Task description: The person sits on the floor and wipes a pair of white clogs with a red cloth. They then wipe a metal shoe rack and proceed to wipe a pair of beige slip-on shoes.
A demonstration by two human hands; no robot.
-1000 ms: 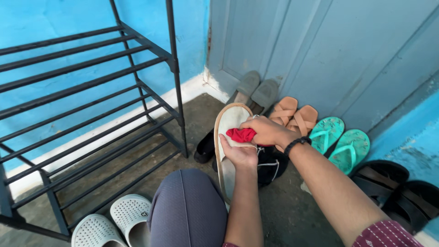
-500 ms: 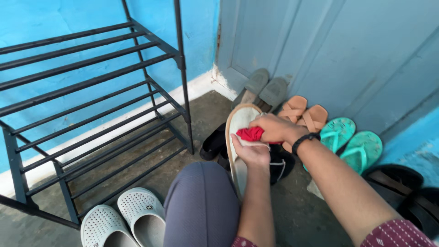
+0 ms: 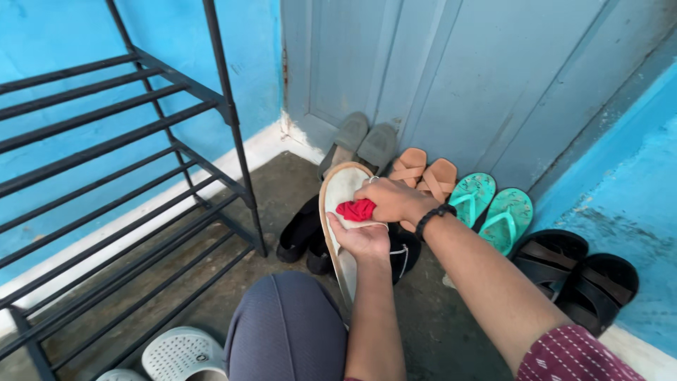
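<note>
**Head view: two hands, one shoe sole, one red rag**

Head camera looks down at a corner with a blue wall (image 3: 56, 28) on the left and a pale grey-blue door (image 3: 451, 63) at the back. Black metal rack (image 3: 106, 148) fills the left side, shelves made of bars, bare as far as shown. Concrete floor (image 3: 282, 176) below, with shoes lined up along the door.

Person's knee (image 3: 285, 328) in grey fabric at bottom centre. Both forearms come up from the bottom edge — maroon patterned sleeve (image 3: 571, 356) on the right arm, black bead bracelet (image 3: 431, 217) at the right wrist.

Shoe (image 3: 338, 212) is held up in front of the knee, pale dirty sole facing the camera, toe pointing away toward the door. Left hand (image 3: 363, 240) grips it from the right edge, fingers wrapped onto the sole. Right hand (image 3: 391, 200) is closed around a bunched red cloth (image 3: 356, 209), pressing it against the sole just above the left hand.

Floor pairs, largest first: black sandals (image 3: 575, 271) far right, black shoes (image 3: 303, 229) behind the held shoe, teal flip-flops (image 3: 490, 204), tan strap sandals (image 3: 423, 173), grey slippers (image 3: 363, 137) against the door — white perforated clogs (image 3: 180, 353) cut off at the bottom left.
</note>
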